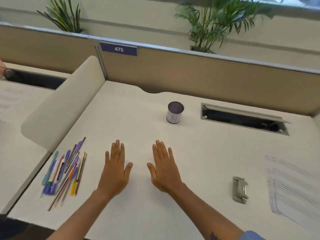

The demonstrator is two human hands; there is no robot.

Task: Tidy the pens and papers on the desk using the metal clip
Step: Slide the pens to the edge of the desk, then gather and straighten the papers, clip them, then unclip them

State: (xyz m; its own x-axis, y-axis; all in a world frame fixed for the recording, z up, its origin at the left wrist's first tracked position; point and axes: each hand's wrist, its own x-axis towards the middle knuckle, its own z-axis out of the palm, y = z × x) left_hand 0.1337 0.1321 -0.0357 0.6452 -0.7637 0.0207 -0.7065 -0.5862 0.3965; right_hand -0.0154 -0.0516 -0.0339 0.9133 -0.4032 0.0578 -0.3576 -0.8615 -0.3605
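My left hand (115, 168) and my right hand (163, 168) lie flat, palms down, on the white desk (138, 129), side by side near its middle, fingers spread and holding nothing. A loose pile of several pens and pencils (65, 168) lies to the left of my left hand. A silver metal clip (239, 190) rests on the desk to the right of my right hand. Beyond the clip, a fanned stack of printed papers (292, 186) lies at the desk's right edge. A small white cup (174, 113) with a dark inside stands upright farther back.
An open cable slot (242, 119) is sunk into the desk at the back right. A tan partition (190, 73) with a "475" sign (119, 49) closes the back. A padded divider (60, 108) separates a neighbouring desk on the left. Plants stand behind the partition.
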